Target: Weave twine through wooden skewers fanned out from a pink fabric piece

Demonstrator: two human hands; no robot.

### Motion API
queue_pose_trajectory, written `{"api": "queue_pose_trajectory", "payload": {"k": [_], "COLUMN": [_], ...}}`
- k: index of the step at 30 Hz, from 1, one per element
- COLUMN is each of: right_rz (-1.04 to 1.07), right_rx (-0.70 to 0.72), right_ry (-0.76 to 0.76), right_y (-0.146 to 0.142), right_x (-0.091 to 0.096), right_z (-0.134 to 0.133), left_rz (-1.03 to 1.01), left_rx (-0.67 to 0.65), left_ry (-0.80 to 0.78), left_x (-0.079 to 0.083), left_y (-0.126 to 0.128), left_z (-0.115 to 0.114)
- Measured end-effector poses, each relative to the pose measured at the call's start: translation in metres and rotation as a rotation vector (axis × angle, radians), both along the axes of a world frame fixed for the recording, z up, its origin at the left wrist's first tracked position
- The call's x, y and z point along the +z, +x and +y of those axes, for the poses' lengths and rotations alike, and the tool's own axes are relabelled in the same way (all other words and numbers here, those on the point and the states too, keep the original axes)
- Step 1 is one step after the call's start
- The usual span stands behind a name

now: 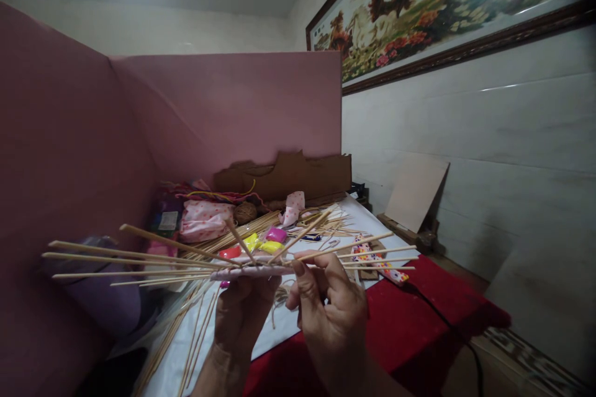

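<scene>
In front of me, seen nearly edge-on, is a thin pale disc (228, 273) with slender wooden sticks (135, 252) fanning out from its rim on both sides. Its underside rests in my left hand (242, 313), whose fingers are closed around it and partly hidden beneath. My right hand (333, 301) pinches with thumb and forefinger at the disc's right edge, close to the stick bases. What lies between those fingertips is too small to make out. Below the disc, between my hands, shows a loose loop of twine (279, 298).
Behind lie packets of red (230, 252), yellow (270, 247) and pink clay (275, 234), a ball of brown twine (245, 213) and dotted fabric (205, 219). A flower-patterned tool with a black cord (384, 265) lies right, beside red cloth (433, 304). Pink panels (233, 105) enclose the back and left.
</scene>
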State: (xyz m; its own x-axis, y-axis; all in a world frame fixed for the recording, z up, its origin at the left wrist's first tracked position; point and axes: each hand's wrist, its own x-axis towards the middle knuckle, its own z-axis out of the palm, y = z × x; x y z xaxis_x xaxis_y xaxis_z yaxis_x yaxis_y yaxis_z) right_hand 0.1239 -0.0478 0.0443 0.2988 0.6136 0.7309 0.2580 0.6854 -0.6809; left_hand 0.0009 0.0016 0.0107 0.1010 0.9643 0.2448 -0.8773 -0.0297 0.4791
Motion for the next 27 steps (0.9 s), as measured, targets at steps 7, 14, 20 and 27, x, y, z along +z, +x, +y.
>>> {"api": "queue_pose_trajectory", "payload": {"k": [7,14,20,27], "right_rz": [-0.004,0.001,0.083,0.047], "right_rx": [0.004,0.016,0.011,-0.136], "right_ry": [0.043,0.011,0.009,0.092], "right_y": [-0.001,0.001,-0.003,-0.007], "right_x": [-0.003,-0.001,-0.011,-0.012], "right_z": [-0.002,0.002,-0.002,-0.015], "left_rz": [0.019,0.027,0.014,0.049], "left_rx": [0.015,0.032,0.024,0.034], "left_ry": [-0.025,-0.022,-0.003,0.037], "left_x": [0.0,0.004,0.001,0.003], "left_y": [0.001,0.003,0.001,0.004], "left_z": [0.0,-0.002,0.001,-0.001]}}
